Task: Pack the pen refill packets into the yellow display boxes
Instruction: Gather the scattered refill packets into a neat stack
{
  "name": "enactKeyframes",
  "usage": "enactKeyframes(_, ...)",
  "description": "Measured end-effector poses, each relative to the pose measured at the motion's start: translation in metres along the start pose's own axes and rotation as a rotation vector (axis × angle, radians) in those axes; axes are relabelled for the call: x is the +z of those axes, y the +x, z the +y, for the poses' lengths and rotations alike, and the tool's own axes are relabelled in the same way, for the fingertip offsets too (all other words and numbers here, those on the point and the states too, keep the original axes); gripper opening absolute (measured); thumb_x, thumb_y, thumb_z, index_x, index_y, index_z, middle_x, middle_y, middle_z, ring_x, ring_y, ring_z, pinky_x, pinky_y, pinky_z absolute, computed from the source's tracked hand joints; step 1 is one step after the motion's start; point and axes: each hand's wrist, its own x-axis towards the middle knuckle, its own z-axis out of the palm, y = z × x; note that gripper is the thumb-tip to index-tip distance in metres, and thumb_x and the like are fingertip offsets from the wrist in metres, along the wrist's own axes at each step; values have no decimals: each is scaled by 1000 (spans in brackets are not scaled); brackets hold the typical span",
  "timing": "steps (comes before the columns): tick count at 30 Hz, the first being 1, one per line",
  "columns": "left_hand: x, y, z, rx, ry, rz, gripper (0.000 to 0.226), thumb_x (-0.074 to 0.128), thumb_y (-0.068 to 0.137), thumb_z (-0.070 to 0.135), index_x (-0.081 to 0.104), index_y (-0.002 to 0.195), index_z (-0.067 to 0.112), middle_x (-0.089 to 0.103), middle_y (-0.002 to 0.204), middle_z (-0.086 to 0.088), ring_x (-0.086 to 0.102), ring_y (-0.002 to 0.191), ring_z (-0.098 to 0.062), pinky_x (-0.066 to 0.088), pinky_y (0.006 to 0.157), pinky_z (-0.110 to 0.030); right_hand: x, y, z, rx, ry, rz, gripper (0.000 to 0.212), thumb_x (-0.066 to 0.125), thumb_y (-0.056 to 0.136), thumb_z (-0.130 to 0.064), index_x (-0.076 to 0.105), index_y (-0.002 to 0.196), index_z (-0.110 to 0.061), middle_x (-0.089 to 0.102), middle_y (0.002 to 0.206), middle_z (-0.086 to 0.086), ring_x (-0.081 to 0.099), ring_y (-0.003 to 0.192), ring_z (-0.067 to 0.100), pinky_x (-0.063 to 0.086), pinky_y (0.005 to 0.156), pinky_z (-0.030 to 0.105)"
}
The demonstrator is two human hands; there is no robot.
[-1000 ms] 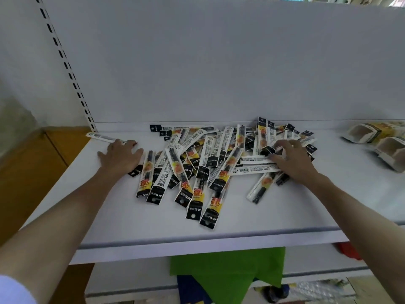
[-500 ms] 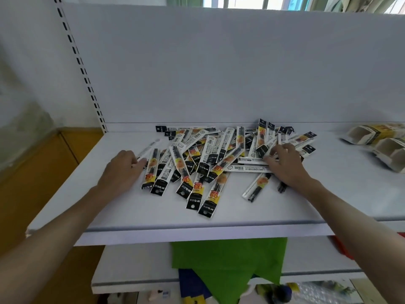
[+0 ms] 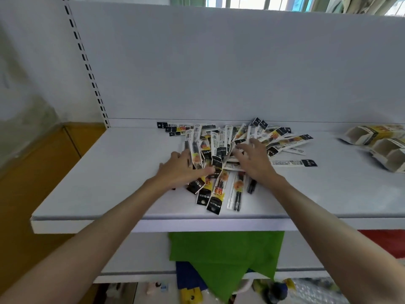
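Observation:
A heap of pen refill packets (image 3: 221, 145), long and narrow in black, white and yellow, lies in the middle of the white shelf (image 3: 114, 172). My left hand (image 3: 182, 167) presses on the heap's left side, fingers spread, with packets bunched up against it. My right hand (image 3: 254, 161) rests on the heap's right side, fingers spread over the packets. The two hands are close together with packets between them. Yellow display boxes (image 3: 377, 141) lie on their sides at the shelf's far right, away from both hands.
A white back panel (image 3: 219, 62) closes the shelf behind the heap. A slotted upright (image 3: 87, 69) stands at the left. Below the shelf's front edge hang a green cloth (image 3: 225, 253) and a lower shelf with small items.
Both hands have swept inward, pushing the scattered packets into a tighter heap. The left hand moved right, the right hand moved left. A few packets stay loose at the right.

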Motion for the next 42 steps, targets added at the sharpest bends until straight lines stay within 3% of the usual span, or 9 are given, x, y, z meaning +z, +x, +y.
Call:
enactKeyframes(2,-12,1,-9,30,-100,5,103,39,55,93,43,126,18,52,122,-13,56,100,-23,46,87,-37,-11,-3,11,-41,-6,81,42,44,96,-38,48,134,-22,18,153,14,10,142,29,10,115,48)
enactKeyframes(4,-18,4,-12,13,-154,39,98,41,66,86,38,132,13,49,128,-11,52,105,-22,40,83,-31,-19,-9,22,-45,-44,159,42,48,94,-34,48,135,-22,20,153,14,13,141,30,14,115,48)
enactKeyframes(10,-18,22,-1,-169,-185,68,111,41,64,85,18,145,12,31,149,-12,31,134,-34,33,107,-46,-31,-36,32,-5,-169,118,59,61,82,-47,45,131,-19,43,131,11,45,118,27,42,90,40)
enactKeyframes(15,-14,30,26,-158,-243,14,127,43,50,92,10,147,17,22,153,-12,21,139,-35,25,111,-52,-24,-43,18,-92,-167,-129,60,61,81,-49,45,133,-24,46,125,7,45,115,22,37,92,30)
enactKeyframes(26,10,49,63,-183,161,46,132,57,52,85,-4,147,16,-1,154,-22,10,139,-43,21,106,-58,-22,-31,14,-251,-142,-94,27,57,90,-11,65,116,-9,59,109,16,49,104,28,30,80,22)
enactKeyframes(29,8,59,58,-177,200,43,120,61,62,75,-5,147,23,-1,155,-19,10,139,-41,20,107,-54,-20,-22,18,-171,-106,-56,26,57,90,-14,66,114,-11,54,116,14,46,111,26,35,87,28)
enactKeyframes(35,0,69,51,-34,116,-13,92,63,75,57,7,146,38,7,155,-13,9,140,-41,17,111,-54,-1,8,-10,109,158,24,20,56,88,-9,70,101,-1,69,101,15,61,98,27,43,75,26)
enactKeyframes(39,-11,73,49,2,67,-153,121,59,43,76,6,145,39,10,155,-10,13,140,-35,21,112,-50,13,29,-39,210,355,-153,24,46,84,2,68,91,4,67,94,20,61,92,30,39,63,27)
enactKeyframes(42,-11,71,52,-27,152,-185,133,70,43,72,-4,146,32,2,155,-11,12,140,-36,22,112,-50,11,41,-40,238,529,-285,24,40,88,0,60,76,-7,61,82,16,60,83,29,53,74,37)
